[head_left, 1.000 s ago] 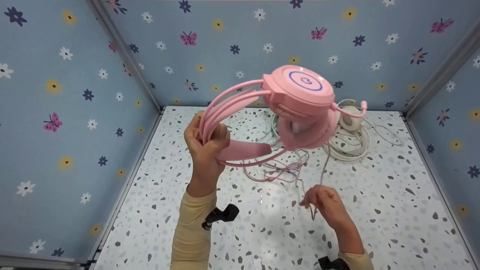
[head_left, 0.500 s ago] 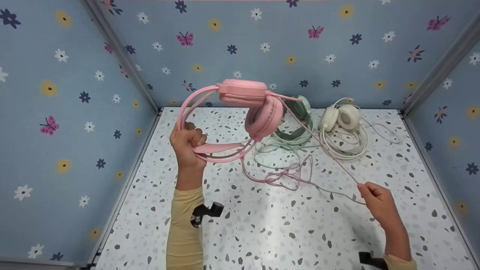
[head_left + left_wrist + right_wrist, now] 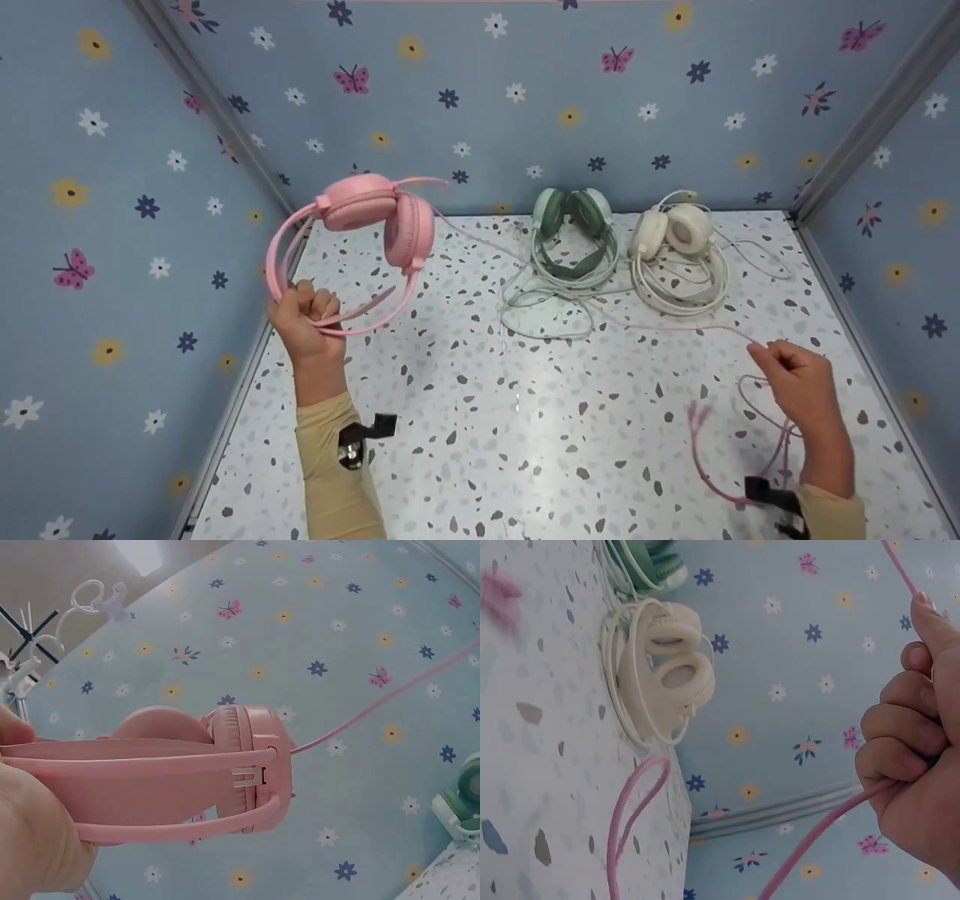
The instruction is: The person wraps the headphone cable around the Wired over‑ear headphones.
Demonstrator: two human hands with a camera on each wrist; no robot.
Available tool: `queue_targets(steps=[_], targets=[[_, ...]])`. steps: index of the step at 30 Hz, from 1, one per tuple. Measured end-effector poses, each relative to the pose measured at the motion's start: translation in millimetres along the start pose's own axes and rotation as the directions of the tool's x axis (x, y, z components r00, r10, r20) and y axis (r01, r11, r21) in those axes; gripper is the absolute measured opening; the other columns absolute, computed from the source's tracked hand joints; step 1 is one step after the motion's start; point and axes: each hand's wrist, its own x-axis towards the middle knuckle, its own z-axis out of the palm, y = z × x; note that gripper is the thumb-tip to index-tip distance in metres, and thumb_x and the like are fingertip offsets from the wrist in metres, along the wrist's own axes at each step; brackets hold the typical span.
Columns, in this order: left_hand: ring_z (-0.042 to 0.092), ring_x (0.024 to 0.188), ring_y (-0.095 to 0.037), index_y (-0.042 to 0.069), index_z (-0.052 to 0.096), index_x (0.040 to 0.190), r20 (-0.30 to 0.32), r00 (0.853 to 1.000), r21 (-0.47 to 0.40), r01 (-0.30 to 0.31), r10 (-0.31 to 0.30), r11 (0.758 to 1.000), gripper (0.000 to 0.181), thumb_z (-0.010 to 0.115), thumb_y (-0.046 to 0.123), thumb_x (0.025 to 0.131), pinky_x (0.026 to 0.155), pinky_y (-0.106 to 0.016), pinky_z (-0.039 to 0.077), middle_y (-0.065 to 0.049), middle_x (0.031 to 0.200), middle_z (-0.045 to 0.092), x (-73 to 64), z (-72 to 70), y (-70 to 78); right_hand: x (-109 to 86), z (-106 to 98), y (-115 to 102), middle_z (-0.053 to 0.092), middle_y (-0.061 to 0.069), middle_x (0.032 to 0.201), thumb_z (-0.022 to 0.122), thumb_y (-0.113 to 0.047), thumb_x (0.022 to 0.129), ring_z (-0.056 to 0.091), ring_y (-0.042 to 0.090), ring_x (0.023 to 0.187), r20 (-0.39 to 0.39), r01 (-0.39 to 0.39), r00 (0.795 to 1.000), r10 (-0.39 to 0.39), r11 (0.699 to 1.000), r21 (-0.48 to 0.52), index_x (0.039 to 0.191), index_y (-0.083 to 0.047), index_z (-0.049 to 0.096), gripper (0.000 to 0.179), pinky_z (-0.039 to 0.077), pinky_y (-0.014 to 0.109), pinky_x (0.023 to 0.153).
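Observation:
Pink headphones hang in the air at the left, earcups toward the back wall. My left hand grips them by the headband; the left wrist view shows the twin band rails running out from the palm. A thin pink cable stretches from an earcup across to the right. My right hand holds this cable in curled fingers, with the thumb along it in the right wrist view. Below that hand the cable's loose end dangles in a loop, its plugs blurred.
Green headphones lie on the speckled table near the back wall, their pale green cable looped in front. White headphones with a coiled cable lie to their right. Flower-patterned panels enclose the back and sides.
My left hand has carried the pink headphones left and turned them. My right hand has moved right, pulling the pink cable out; its tangled bundle has left the middle of the table.

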Motion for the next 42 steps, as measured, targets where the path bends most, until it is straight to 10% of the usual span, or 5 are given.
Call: queue_targets(steps=[9,14,28,37,42], targets=[[0.021,0.045,-0.01,0.008,0.031,0.076,0.2,0.967,-0.199,0.198,-0.157,0.96,0.023,0.036,-0.013,0.083,0.042,-0.02,0.022,0.001,0.058,0.018,-22.7,-8.4,-3.3,-7.4,22,11,0.043,0.005,0.057,0.062,-0.039,0.095,0.04,0.019,0.047,0.131,-0.033,0.99,0.058,0.982,-0.188,0.071,-0.01,0.055,0.038,0.03,0.031,0.046],[0.02,0.045,-0.008,0.01,0.027,0.074,0.272,0.933,-0.258,0.308,-0.237,0.916,0.024,0.035,-0.011,0.082,0.044,-0.019,0.021,0.002,0.059,0.018,-24.8,-2.7,-8.0,-5.2,31,5,0.061,0.024,0.1,0.058,-0.041,0.097,0.058,0.04,0.09,0.318,0.01,0.944,0.083,0.96,-0.28,0.112,0.0,0.06,0.044,0.045,0.053,0.074],[0.02,0.045,-0.007,0.011,0.032,0.075,0.309,0.824,-0.289,0.558,-0.476,0.778,0.023,0.039,-0.01,0.076,0.044,-0.019,0.024,0.004,0.06,0.019,-44.3,13.6,-58.9,9.5,130,-89,0.022,0.013,0.156,0.059,-0.023,0.099,0.023,0.034,0.141,0.458,0.085,0.864,-0.21,0.957,0.279,0.153,-0.011,0.019,0.069,0.025,0.057,0.106],[0.022,0.044,-0.005,0.011,0.034,0.075,0.39,0.714,-0.298,0.696,-0.582,0.654,0.018,0.038,-0.007,0.077,0.044,-0.017,0.024,0.006,0.06,0.02,-55.8,20.9,-84.2,0.9,149,-84,0.051,0.02,0.132,0.045,-0.018,0.105,0.045,0.036,0.126,0.593,-0.04,0.78,-0.201,0.929,0.367,0.135,-0.004,0.048,0.034,0.036,0.056,0.1],[0.022,0.044,-0.004,0.011,0.035,0.075,0.451,0.647,-0.299,0.758,-0.614,0.58,0.017,0.04,-0.004,0.078,0.045,-0.017,0.025,0.006,0.059,0.021,-59.1,21.8,-93.4,-6.1,147,-69,0.06,0.025,0.096,0.031,-0.011,0.108,0.062,0.035,0.102,0.626,-0.159,0.737,-0.255,0.835,0.527,0.094,0.011,0.054,0.035,0.045,0.049,0.093]])
